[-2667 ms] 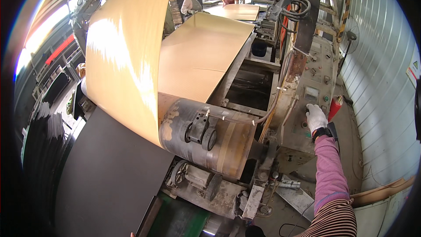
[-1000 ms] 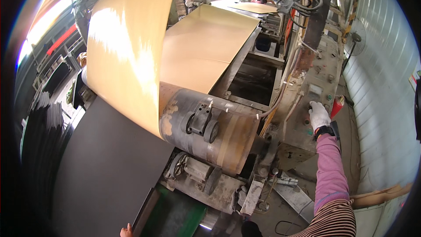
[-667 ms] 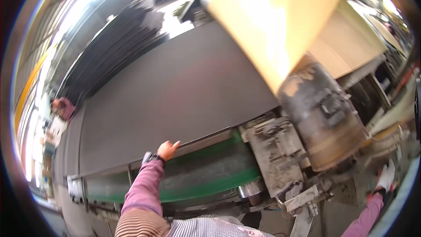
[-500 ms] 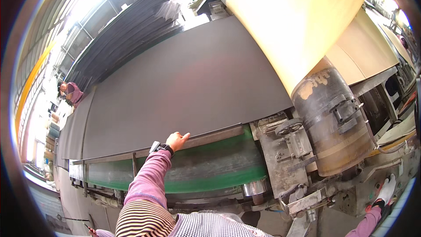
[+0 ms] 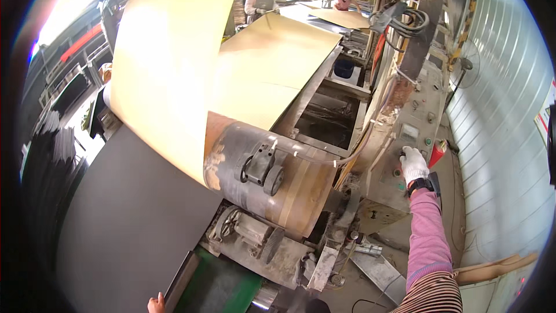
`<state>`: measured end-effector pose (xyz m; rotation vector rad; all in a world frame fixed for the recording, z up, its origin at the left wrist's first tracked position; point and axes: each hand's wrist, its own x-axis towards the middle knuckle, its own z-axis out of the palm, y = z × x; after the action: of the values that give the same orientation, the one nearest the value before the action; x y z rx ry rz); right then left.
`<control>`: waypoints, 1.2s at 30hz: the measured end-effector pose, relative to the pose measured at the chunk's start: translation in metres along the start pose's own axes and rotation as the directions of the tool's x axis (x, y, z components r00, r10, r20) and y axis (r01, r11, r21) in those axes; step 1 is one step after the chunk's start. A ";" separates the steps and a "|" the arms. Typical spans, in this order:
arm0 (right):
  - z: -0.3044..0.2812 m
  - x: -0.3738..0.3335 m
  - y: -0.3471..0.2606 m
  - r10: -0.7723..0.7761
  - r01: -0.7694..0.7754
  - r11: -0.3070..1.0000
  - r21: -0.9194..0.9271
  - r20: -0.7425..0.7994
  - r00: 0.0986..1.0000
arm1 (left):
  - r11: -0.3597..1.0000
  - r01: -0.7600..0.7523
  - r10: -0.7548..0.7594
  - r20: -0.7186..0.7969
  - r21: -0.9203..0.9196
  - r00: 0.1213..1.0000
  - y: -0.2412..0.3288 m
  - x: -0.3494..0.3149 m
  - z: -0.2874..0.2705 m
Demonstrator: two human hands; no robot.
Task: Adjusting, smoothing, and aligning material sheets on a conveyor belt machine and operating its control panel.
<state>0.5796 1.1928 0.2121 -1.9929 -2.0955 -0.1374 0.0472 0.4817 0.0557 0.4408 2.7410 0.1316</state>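
My right hand, in a white glove, is over the grey control panel on the right. Its fingers are closed round a small dark control knob, mostly covered by them. My bare left hand shows at the lower left, partly cut off by the picture's edge. Its thumb and finger stand apart beside the metal rail along the dark grey sheet. A wide tan sheet rises from the large roller in the middle.
Gears and a bracket sit beside the roller, above a green belt. A person stands behind another tan sheet; a second person is farther back. Cables hang above the panel, near a corrugated wall.
The view has swung right, bringing the panel and right arm well into sight. My left hand now shows only at the lower edge, still by the rail. My right hand stays over the panel.
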 end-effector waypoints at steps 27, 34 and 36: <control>-0.002 -0.003 -0.010 -0.054 0.054 0.999 -0.005 -0.005 0.999 | 0.921 -0.259 0.261 0.035 0.291 0.965 -0.013 0.038 0.018; 0.007 0.005 -0.004 -0.089 0.089 0.996 -0.001 -0.016 0.996 | 0.981 -0.194 0.192 -0.263 0.020 0.946 -0.025 0.055 0.046; 0.008 0.004 -0.002 -0.082 0.082 0.997 0.003 -0.025 0.996 | 0.980 -0.196 0.183 -0.289 -0.017 0.940 -0.016 0.053 0.043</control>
<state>0.5764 1.1988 0.2056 -1.8941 -2.1616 -0.1719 0.0113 0.4851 -0.0049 0.7255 2.9632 0.3311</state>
